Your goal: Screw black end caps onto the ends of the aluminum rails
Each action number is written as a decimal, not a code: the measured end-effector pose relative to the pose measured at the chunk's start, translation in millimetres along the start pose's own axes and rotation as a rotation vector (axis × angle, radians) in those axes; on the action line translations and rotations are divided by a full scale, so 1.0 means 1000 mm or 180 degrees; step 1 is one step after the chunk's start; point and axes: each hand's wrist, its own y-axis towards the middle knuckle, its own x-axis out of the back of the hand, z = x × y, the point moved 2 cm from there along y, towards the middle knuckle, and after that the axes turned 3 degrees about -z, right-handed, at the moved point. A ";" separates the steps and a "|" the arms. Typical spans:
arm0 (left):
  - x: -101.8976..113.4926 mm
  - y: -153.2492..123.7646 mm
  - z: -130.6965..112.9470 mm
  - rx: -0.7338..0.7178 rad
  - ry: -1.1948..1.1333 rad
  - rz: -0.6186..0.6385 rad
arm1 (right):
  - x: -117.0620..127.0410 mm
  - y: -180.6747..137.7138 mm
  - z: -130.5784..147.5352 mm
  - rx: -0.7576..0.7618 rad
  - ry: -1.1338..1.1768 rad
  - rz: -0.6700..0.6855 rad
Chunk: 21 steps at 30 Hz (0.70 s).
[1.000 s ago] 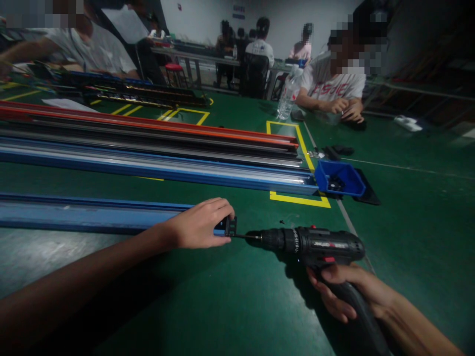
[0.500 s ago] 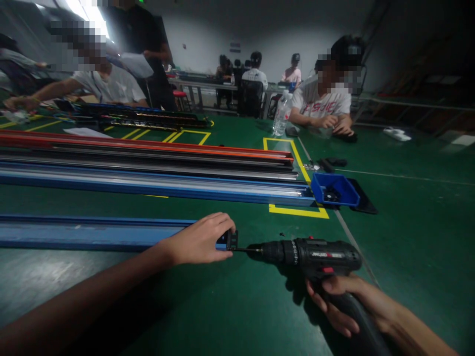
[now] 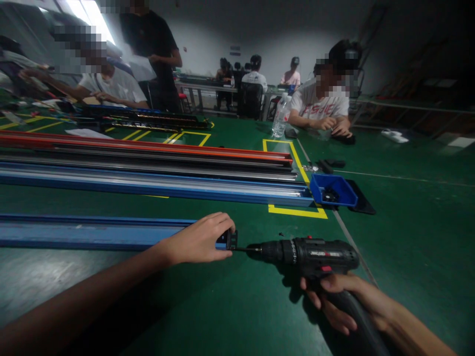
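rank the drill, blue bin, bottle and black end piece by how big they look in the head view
1. Drill
2. Blue bin
3. Bottle
4. Black end piece, partly hidden by the left hand

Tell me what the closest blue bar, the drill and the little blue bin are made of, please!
Closest blue bar: probably metal with a blue coating, from its straight, thin edges and soft sheen.
Drill: mostly dull black plastic, it seems, with a moulded-looking body; its thin bit is likely steel.
Little blue bin: likely plastic, since one even blue covers its thin walls.
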 end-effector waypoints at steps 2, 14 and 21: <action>0.000 0.001 0.000 -0.0017 0.0006 -0.0004 | 0.001 0.000 -0.001 0.0029 -0.0009 0.0034; -0.002 0.001 0.002 -0.0025 0.0025 0.0005 | 0.007 -0.001 -0.005 -0.0091 0.0074 -0.0142; -0.002 0.001 0.003 -0.0026 0.0060 0.0012 | 0.008 0.000 -0.005 -0.0056 0.0060 -0.0112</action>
